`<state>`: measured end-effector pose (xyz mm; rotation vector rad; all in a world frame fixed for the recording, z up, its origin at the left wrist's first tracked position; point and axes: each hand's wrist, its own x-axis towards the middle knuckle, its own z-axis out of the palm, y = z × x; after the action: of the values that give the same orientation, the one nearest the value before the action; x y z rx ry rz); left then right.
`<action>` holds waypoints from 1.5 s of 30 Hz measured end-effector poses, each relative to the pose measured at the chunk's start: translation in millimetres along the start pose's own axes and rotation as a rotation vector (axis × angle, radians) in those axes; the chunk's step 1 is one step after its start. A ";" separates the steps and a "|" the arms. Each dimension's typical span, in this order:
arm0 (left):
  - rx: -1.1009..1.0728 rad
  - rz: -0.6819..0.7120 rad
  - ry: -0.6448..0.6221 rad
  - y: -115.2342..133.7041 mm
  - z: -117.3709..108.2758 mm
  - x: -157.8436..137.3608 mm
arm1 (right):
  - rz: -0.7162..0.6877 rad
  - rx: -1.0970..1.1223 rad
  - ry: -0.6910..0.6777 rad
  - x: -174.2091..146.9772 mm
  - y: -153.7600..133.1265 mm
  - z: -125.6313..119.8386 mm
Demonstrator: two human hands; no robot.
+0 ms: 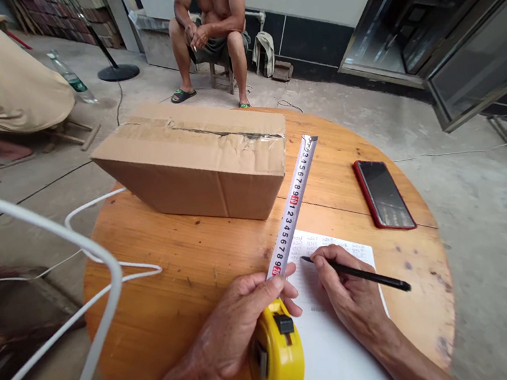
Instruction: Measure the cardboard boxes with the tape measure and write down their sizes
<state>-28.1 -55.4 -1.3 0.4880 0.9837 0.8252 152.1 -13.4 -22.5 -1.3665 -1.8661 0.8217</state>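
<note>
My left hand [255,303] is closed on a yellow tape measure [282,359], thumb and fingers pinching the blade where it leaves the case. The white blade [291,207] sticks out up and to the right, its tip beside the right end of a brown cardboard box [194,167]. In my right hand [350,289] is a black pen [364,274], its point over the upper part of a sheet of paper [348,359] with handwritten lines. The paper lies flat, partly hidden under both hands.
A phone in a red case [383,193] lies right on the round wooden table [187,256]. White tubing [106,248] crosses the left side. Across the table sits a person [215,19]. A plastic bottle [72,80] stands on the floor near a black round base [119,73].
</note>
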 end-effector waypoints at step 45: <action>0.011 0.006 -0.001 0.7 -0.3 1.4 | 0.032 0.095 0.081 -2.0 0.4 -2.9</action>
<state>-28.2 -53.8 -1.7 0.5016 0.9865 0.8252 155.1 -15.0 -21.5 -1.3535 -1.7265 0.8475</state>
